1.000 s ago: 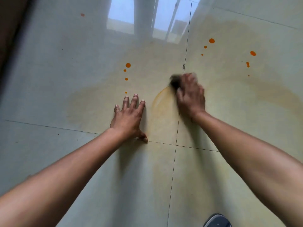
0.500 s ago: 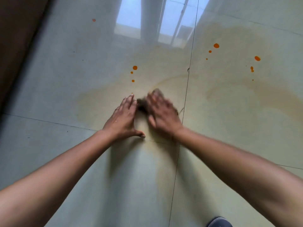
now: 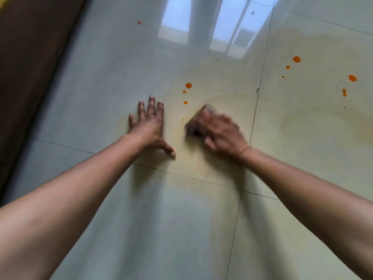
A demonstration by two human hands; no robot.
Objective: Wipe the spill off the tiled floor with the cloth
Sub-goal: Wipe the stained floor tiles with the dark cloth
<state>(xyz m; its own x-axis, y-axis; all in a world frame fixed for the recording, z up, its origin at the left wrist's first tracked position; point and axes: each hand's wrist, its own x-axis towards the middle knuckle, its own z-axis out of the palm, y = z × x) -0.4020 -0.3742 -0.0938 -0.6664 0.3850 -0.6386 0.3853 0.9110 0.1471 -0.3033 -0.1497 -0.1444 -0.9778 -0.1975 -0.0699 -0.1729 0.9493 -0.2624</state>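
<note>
My right hand [image 3: 219, 131] is blurred with motion and presses a dark cloth [image 3: 191, 131] flat on the glossy tiled floor [image 3: 141, 229]; only the cloth's left edge shows under the fingers. My left hand [image 3: 149, 126] lies flat on the tile a short way to the left, fingers spread, holding nothing. A pale yellow smear [image 3: 302, 122] of spill spreads across the tiles around and right of the cloth. Orange drops [image 3: 188, 85] sit just beyond the hands, and more orange drops [image 3: 296, 59] lie at the far right.
A dark brown edge [image 3: 30, 67], like furniture or a rug, runs along the left side. A window's reflection [image 3: 201, 27] shines on the floor ahead. One lone orange drop [image 3: 139, 22] lies far up left.
My right hand swept the cloth from the grout line leftward to beside my left hand, then back a little to the right. My left hand stayed planted.
</note>
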